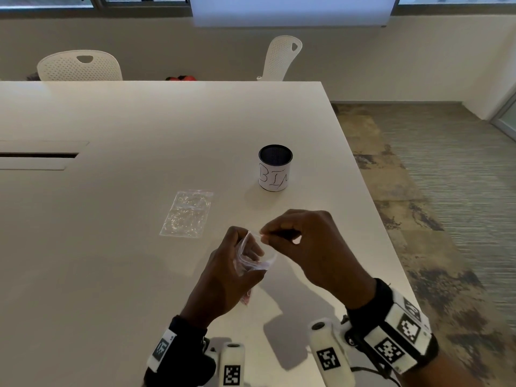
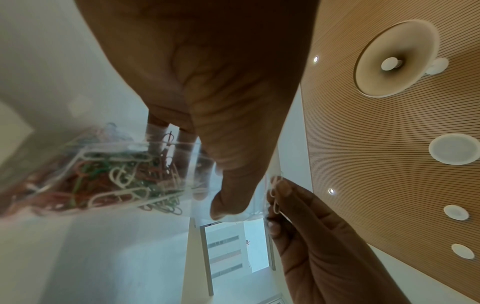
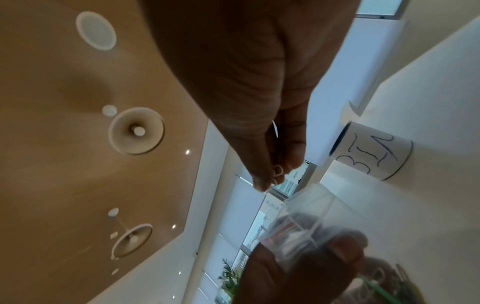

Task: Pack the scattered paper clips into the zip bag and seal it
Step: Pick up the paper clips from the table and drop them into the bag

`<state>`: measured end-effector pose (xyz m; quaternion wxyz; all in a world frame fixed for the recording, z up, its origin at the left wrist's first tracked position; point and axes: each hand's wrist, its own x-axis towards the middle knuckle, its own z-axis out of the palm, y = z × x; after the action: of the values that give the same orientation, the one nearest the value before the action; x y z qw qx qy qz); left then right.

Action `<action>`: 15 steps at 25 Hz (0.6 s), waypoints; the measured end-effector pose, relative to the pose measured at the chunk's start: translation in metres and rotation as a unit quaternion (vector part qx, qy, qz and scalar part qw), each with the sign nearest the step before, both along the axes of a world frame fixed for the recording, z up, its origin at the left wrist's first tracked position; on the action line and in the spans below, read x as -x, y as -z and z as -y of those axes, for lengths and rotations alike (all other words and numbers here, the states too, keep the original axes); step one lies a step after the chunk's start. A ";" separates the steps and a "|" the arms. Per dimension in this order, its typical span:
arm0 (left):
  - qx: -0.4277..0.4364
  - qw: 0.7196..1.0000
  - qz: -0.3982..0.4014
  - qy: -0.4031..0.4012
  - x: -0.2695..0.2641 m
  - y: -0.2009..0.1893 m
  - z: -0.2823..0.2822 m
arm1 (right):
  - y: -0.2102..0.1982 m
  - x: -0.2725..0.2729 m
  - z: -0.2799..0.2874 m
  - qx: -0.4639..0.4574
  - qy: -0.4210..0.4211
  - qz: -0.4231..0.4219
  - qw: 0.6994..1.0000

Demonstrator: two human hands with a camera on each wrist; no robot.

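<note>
Your left hand is curled around a clear zip bag, holding it above the near part of the white table with its mouth gaping open toward your right hand. In the left wrist view, the bag already holds a tangle of coloured paper clips: red, green and white. Your right hand is closed in a pinch, thumb and fingertips gripping a white paper clip right at the rim of the bag's opening. The right wrist view shows that clip caught between thumb and forefinger, just above the bag.

Further out on the table, to the left and beyond your hands, a second clear bag lies flat; what is in it is too faint to make out. To the right of that stands a small cylindrical cup with a dark rim and a white label hand-lettered "BIN". Two white chairs stand at the table's far edge.
</note>
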<state>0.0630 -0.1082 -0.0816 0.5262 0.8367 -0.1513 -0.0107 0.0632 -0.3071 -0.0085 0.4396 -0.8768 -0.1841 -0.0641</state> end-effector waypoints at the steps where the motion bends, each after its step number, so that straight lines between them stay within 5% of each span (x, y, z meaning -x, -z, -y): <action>1: -0.002 1.000 -0.003 -0.001 0.000 0.000 0.000 | 0.003 -0.002 -0.002 0.025 -0.016 0.003 1.000; 15: 0.001 1.000 -0.007 -0.007 0.002 -0.003 0.000 | -0.002 0.005 -0.017 -0.031 0.010 0.025 0.999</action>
<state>0.0608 -0.1079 -0.0790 0.5283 0.8370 -0.1421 -0.0127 0.0582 -0.2903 -0.0067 0.4609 -0.8628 -0.1843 -0.0963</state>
